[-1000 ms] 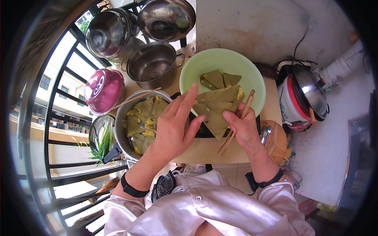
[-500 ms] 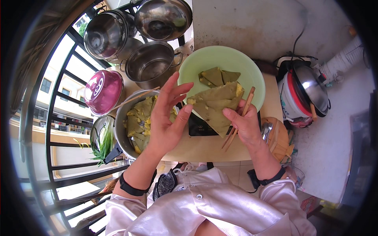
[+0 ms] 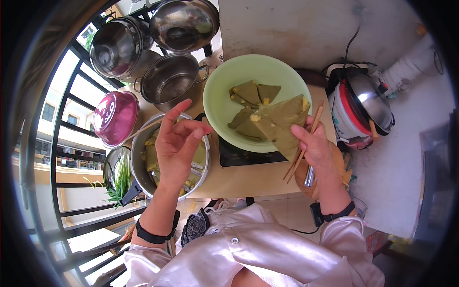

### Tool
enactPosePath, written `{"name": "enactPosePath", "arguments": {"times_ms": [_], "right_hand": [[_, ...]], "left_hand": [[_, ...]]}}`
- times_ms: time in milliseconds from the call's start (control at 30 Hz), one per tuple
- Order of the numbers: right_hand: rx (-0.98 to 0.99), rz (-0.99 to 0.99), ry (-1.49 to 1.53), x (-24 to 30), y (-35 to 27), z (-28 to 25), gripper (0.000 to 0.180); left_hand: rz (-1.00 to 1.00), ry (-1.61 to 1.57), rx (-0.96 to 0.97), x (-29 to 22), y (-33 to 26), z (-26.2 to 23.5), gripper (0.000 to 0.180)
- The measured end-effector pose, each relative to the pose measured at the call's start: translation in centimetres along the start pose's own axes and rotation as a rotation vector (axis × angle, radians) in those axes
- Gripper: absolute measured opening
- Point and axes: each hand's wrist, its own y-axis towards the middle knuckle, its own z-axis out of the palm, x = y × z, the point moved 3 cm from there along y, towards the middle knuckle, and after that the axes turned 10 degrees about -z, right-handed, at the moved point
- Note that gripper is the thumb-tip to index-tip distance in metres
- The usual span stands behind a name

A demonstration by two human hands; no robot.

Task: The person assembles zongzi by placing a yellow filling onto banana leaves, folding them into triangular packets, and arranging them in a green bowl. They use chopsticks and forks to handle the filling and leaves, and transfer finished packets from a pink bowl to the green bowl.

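My right hand (image 3: 315, 148) pinches a flat, triangular leaf-wrapped rice dumpling (image 3: 281, 123), olive green with yellow grains along its edge. The same hand also keeps a pair of wooden chopsticks (image 3: 316, 117) against its palm. This dumpling is over the right front rim of a light green bowl (image 3: 213, 103), where several more leaf-wrapped dumplings (image 3: 247, 93) lie. My left hand (image 3: 176, 155) is raised over a metal pot (image 3: 137, 160), fingers apart and holding nothing. Green leaves and yellow bits show inside the pot, partly hidden by that hand.
A dark cooktop (image 3: 239, 155) lies under the bowl. At the back left are a steel pot (image 3: 169, 81) and a pink basin (image 3: 115, 117). Green stalks (image 3: 122, 179) stand by the railing. At the right are a round wooden board (image 3: 301, 174) and a rice cooker (image 3: 349, 112).
My right hand has moved the dumpling rightward, uncovering other dumplings in the bowl. The left hand has drawn away from it, left and slightly down. The view has shifted slightly.
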Motion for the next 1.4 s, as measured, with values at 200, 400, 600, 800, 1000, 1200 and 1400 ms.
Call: {"name": "enactPosePath", "arguments": {"times_ms": [200, 400, 600, 800, 1000, 1200, 1400], "right_hand": [[-0.044, -0.099, -0.151, 5.0, 4.8, -6.9, 0.021], [0.277, -0.068, -0.256, 5.2, 7.3, -4.2, 0.027], [0.584, 0.2, -0.477, 0.1, 9.1, 1.6, 0.031], [0.659, 0.19, -0.533, -1.2, 8.7, 2.0, 0.027], [0.602, 0.129, -0.624, -1.2, 9.5, 0.6, 0.028], [0.274, 0.004, -0.574, 1.8, 9.4, -4.7, 0.026], [0.104, -0.001, -0.448, 3.3, 3.3, -9.9, 0.025]], "left_hand": [[-0.236, 0.001, 0.049, 1.8, 0.1, -0.5, 0.038], [-0.432, -0.148, 0.227, 4.8, 4.0, 2.5, 0.042], [-0.616, -0.161, 0.498, 6.9, 8.4, 4.7, 0.049], [-0.647, -0.076, 0.498, 8.6, 8.0, 4.9, 0.053], [-0.743, -0.165, 0.453, 9.5, 8.3, 6.0, 0.055], [-0.801, -0.018, 0.433, 11.5, 10.9, 5.9, 0.055], [-0.732, 0.341, 0.579, 15.3, 16.2, 7.5, 0.05]]}}
